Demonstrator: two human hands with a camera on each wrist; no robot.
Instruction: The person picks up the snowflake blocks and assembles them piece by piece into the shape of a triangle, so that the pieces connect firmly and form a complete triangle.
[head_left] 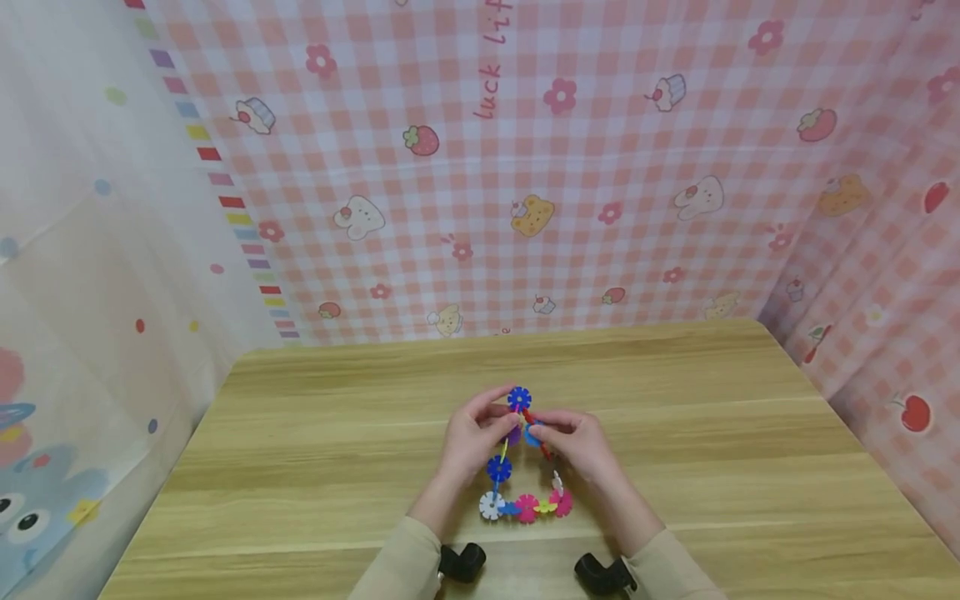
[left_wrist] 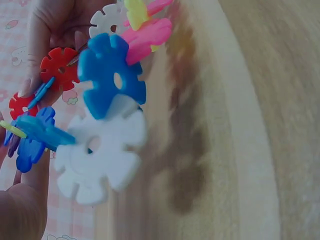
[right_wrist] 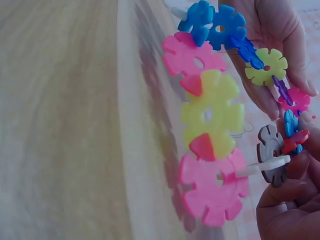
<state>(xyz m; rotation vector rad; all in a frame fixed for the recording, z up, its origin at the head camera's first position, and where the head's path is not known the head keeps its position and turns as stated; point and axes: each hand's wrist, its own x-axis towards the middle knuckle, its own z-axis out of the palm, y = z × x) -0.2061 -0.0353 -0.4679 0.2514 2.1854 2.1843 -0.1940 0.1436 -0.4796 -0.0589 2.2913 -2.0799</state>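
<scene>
A closed loop of slotted plastic snowflake discs, linked edge to edge, hangs between both hands above the table. My left hand (head_left: 465,437) pinches its left side near a purple disc (head_left: 513,436). On the other side, my right hand (head_left: 583,446) pinches it by a light blue disc (head_left: 533,433) and red ones. A dark blue disc (head_left: 519,398) tops the loop. Its lower edge runs from a white disc (left_wrist: 100,160) through blue, pink and a yellow disc (right_wrist: 212,115) to a pink disc (right_wrist: 214,187). A grey disc (right_wrist: 272,155) sits close to my right fingers. Fingers partly hide the upper links.
The wood-grain table (head_left: 315,467) spreads beneath the hands. Behind it hangs a pink checked curtain (head_left: 465,183), with a white patterned cloth (head_left: 90,250) at the left. Black wrist mounts (head_left: 462,563) stick out by both sleeves.
</scene>
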